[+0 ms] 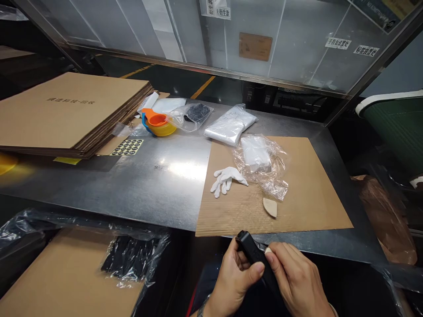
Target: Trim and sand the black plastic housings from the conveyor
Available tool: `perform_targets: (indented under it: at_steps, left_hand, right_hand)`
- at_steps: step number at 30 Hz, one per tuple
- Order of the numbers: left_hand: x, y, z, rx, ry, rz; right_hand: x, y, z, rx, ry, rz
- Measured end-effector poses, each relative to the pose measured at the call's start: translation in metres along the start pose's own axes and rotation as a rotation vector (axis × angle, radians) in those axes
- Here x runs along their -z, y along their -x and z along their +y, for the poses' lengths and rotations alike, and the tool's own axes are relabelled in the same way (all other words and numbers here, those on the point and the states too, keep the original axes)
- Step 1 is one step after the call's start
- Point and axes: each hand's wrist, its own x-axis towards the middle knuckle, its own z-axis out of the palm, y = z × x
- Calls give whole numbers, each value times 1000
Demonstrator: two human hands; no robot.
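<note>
In front of the table's near edge, my left hand [231, 279] grips a long black plastic part [251, 252], its thumb pressed along one side. My right hand [295, 277] is closed beside it, pinching a small off-white piece [268, 250] against or close to the part's side. A little shiny material shows between that piece and the part. The lower end of the black part is hidden by my hands. Beyond them, a beige wedge-shaped pad [270, 207] and a white glove [227, 179] lie on a flat cardboard sheet [310, 193].
Crumpled clear plastic [279, 187] and a bagged white stack [229, 125] lie farther back. Orange and yellow tape rolls [160, 125] sit beside stacked cardboard [72, 114] on the metal table [158, 180]. At lower left stands a plastic-lined box [66, 268] with bagged black items.
</note>
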Motion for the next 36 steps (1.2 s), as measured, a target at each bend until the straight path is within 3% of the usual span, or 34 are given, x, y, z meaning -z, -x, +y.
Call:
perform_targets:
  at_steps: [18,25,36]
  left_hand:
    - [1,-1,-2,10,19,-2]
    - [-1,1,0,9,4,1]
    - [-1,-1,-1,4,5,6]
  right_hand:
    - [-3,3,-1,26,73,75]
    - [-2,4,2,-4,84,-20]
    - [-3,6,2,-9,81,-23]
